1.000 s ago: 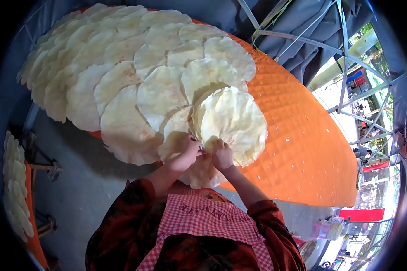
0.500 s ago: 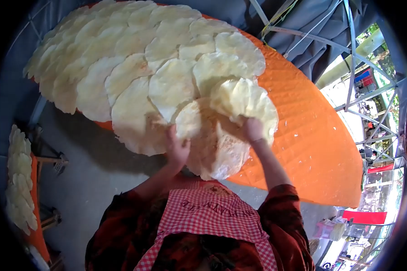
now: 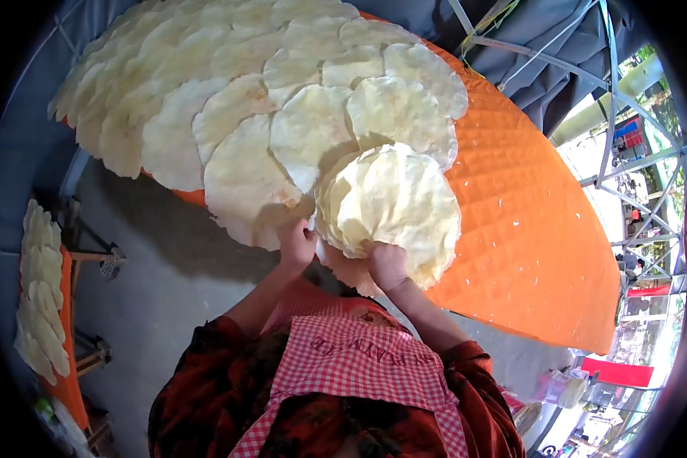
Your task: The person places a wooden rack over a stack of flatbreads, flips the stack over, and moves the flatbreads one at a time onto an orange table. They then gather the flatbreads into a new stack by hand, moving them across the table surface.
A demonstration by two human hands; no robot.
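Note:
A thick stack of round pale sheets (image 3: 401, 202) lies at the near edge of the orange surface (image 3: 511, 229). My right hand (image 3: 388, 265) is closed on the near edge of this stack. At the stack's left side my left hand (image 3: 298, 244) is closed, fingers pinched at a sheet's edge; exactly which sheet is hard to tell. Overlapping single sheets (image 3: 311, 130) spread from there to the far left. Beneath the stack, a browner sheet (image 3: 351, 271) shows at the near side.
A second orange stand (image 3: 70, 336) with pale sheets (image 3: 42, 294) is at the far left. Grey floor (image 3: 168, 267) shows between. Metal poles (image 3: 557, 61) and dark sheeting are at the upper right. A red cloth (image 3: 617, 372) is at the lower right.
The pale upper sheets have come down and left over the browner sheets, now lying flatter. My right hand has moved left and toward my body; the view has shifted slightly.

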